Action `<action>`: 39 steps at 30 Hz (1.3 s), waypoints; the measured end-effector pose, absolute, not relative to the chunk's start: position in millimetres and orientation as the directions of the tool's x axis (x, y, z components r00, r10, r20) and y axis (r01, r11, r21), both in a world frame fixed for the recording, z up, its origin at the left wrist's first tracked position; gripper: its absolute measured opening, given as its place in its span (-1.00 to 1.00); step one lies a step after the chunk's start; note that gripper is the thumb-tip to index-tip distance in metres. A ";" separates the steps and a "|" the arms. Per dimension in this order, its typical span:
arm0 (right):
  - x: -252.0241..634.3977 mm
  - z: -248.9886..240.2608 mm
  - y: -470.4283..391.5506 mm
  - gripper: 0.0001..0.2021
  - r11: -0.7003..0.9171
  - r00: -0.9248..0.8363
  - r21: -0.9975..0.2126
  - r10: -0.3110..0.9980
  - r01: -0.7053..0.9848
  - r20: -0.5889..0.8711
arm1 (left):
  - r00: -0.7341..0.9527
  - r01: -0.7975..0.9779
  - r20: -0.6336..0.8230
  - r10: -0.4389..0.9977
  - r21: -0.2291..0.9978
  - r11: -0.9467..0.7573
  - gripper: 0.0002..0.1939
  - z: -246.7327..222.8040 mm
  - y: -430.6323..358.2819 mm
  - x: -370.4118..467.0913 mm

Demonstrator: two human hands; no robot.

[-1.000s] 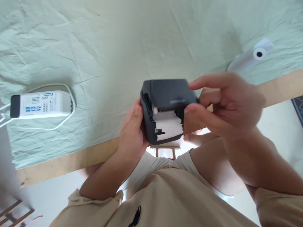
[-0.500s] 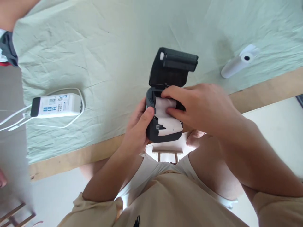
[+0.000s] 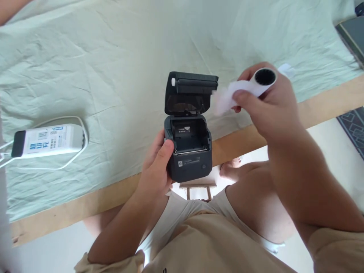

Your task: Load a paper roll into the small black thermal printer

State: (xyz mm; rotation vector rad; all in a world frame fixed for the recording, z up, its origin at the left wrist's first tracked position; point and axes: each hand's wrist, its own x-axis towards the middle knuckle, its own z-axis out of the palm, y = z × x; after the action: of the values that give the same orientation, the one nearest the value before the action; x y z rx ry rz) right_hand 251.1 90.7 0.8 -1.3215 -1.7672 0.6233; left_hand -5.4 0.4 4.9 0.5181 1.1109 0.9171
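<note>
My left hand (image 3: 157, 161) grips the left side of a small dark label printer (image 3: 190, 167), thumb along its edge. The printer's lid (image 3: 189, 93) stands up, hinged open, and its paper bay shows with no roll inside. Off to the right, my right hand (image 3: 264, 102) is closed around a paper roll (image 3: 263, 79) with a wide dark core. A loose strip of its white paper hangs toward the printer, blurred by motion. Behind that hand, a bit of another white paper roll (image 3: 286, 70) peeks out; most of it is hidden.
A white power strip (image 3: 54, 140) with white cables lies at left on the pale green cloth (image 3: 122, 76). Along the front runs the table's wooden edge (image 3: 113, 193). A dark flat object (image 3: 352, 38) sits at the far right. Part of another person's arm (image 3: 11, 9) shows top left.
My right hand has lifted the paper roll out of the printer and carried it right and upward. The printer has shifted slightly left and down in view, its bay now bare.
</note>
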 end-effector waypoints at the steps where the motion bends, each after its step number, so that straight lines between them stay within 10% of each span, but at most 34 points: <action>1: 252.7 -5.2 92.6 -0.80 0.329 -0.089 -0.710 0.931 0.622 0.353 | 0.141 -0.355 -0.526 0.839 0.764 0.539 -0.32 5.2 0.3 -5.2; 6: 254.8 -7.8 85.9 -0.72 0.395 -0.186 -0.499 0.890 0.771 0.416 | 0.113 -0.310 -0.525 0.843 0.788 0.532 -0.29 7.5 1.2 -2.3; 17: 264.4 -24.3 81.2 -0.51 0.333 -0.209 -0.501 0.935 0.799 0.287 | 0.127 -0.329 -0.507 0.852 0.789 0.519 -0.33 7.6 0.4 -3.9; 25: 304.3 -4.9 77.2 -0.75 0.397 0.015 -0.339 0.631 0.853 0.776 | 0.168 -0.353 -0.473 0.865 0.790 0.501 -0.34 7.5 1.9 -3.3; 31: 314.3 -15.9 96.8 -0.57 -0.005 0.249 -0.488 0.864 0.873 0.437 | 0.192 -0.314 -0.484 0.854 0.794 0.521 -0.33 5.3 3.3 -5.6; 39: 310.5 -21.0 91.3 -0.52 0.091 0.155 -0.535 0.904 0.840 0.398 | 0.193 -0.323 -0.458 0.868 0.806 0.497 -0.42 3.8 4.6 -6.0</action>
State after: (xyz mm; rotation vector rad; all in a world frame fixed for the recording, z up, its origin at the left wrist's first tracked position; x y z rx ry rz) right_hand 310.5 91.3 -21.0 -1.7387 -1.6760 0.1172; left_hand -6.0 4.6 3.8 0.6259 1.0654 0.9160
